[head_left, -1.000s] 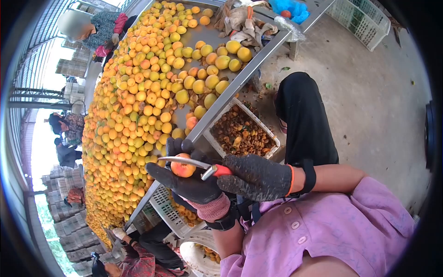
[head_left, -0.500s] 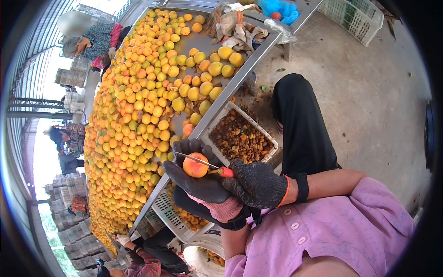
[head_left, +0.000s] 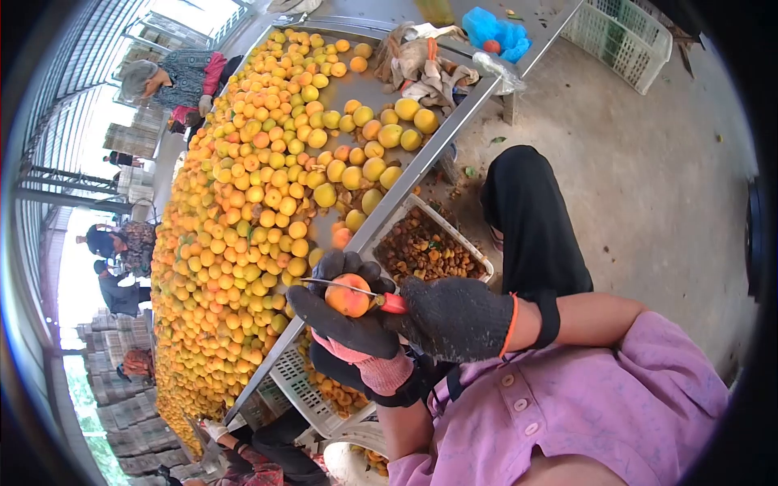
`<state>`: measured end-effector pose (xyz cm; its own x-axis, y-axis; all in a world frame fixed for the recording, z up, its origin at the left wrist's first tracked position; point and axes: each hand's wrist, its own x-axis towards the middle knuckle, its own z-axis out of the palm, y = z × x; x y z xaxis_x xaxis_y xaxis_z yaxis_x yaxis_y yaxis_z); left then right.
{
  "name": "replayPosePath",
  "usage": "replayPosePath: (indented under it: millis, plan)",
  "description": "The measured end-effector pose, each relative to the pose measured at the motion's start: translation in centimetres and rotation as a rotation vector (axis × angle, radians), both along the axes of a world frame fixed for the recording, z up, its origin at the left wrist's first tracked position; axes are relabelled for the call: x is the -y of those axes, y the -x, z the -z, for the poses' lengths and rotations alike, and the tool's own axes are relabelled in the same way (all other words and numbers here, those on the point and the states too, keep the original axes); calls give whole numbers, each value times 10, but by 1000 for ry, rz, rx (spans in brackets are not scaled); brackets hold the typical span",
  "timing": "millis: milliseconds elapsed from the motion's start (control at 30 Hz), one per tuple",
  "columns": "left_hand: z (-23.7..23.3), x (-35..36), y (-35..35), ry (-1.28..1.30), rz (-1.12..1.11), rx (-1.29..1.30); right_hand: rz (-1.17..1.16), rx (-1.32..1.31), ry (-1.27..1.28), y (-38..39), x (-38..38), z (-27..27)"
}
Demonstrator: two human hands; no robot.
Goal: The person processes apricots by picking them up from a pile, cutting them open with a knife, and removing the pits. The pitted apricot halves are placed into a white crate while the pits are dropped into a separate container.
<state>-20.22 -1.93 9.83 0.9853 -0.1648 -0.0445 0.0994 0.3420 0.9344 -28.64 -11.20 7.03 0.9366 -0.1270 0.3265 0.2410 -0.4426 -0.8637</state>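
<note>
An orange-red fruit (head_left: pixel 348 296) rests in my left hand (head_left: pixel 344 324), whose dark-gloved fingers curl round it. My right hand (head_left: pixel 462 318), in a dark knitted glove, grips the red handle of a knife (head_left: pixel 394 304). The thin blade lies across the fruit, its tip pointing left past it. Whether the blade has cut into the flesh cannot be made out. Both hands are close together at the near edge of a metal table (head_left: pixel 454 134), on which a large heap of yellow-orange fruit (head_left: pixel 243 219) lies.
Below the table edge stand a crate of dark pits and scraps (head_left: pixel 429 247), a white crate of fruit pieces (head_left: pixel 304 387) and a white bucket (head_left: pixel 347 462). Cloths (head_left: pixel 425 69) and a blue bag (head_left: pixel 494 34) lie on the table. Several people are around its far side.
The view has shifted slightly. The fruit has turned a little in my left hand, and my right hand with the knife has tilted against it.
</note>
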Motion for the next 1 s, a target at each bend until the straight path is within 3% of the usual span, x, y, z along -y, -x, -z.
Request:
replayPosePath:
  millis: [67, 133, 200, 233, 267, 333, 367, 433, 467, 567, 633, 733, 800, 867, 900, 933, 1000]
  plan:
    - [-1, -2, -6, -60, 62, 110, 33, 318, 125, -17, 1, 8]
    - [-9, -1, -6, -114, 122, 226, 120, 252, 93, -12, -5, 0]
    - [-21, -3, 11, -93, 194, 64, 201, -9, 73, -13, -9, -6]
    - [-12, -5, 10, 66, 216, -40, 178, -7, 104, -17, -12, 3]
    - [-3, -12, 11, 67, 210, -41, 173, -8, 105, -17, -12, 2]
    - [4, -22, 11, -343, -39, 67, 128, 13, 22, -18, -11, -4]
    - [1, -20, 8, -336, -41, 68, 126, 15, 29, -20, -10, -3]
    - [-13, -17, 3, -223, 191, 198, 63, 188, 173, -21, -7, 0]
    - [-17, -20, 0, -217, 186, 200, 58, 190, 180, -22, -6, -1]
    - [-26, -31, -7, -319, 191, 107, 75, -8, 27, -20, -4, -6]
    - [-32, -34, -15, -691, 229, 403, 9, -118, 84, -19, 2, -10]
    - [-32, -38, -25, -718, 333, 476, -24, 21, 170, -23, 11, -11]
    - [-26, -40, -26, -691, 327, 477, -86, 25, 116, -32, 19, 7]
    - [-17, -38, -25, -426, 259, 255, -146, 33, 59, -36, 19, 18]
    - [1, -43, -25, -111, 291, 160, -92, 59, 45, -37, 15, 19]
    - [15, -37, -18, -111, 290, 173, -34, 92, 31, -41, 12, 17]
    - [36, -26, -2, 150, 4, 199, -68, 196, -20, -44, 4, 15]
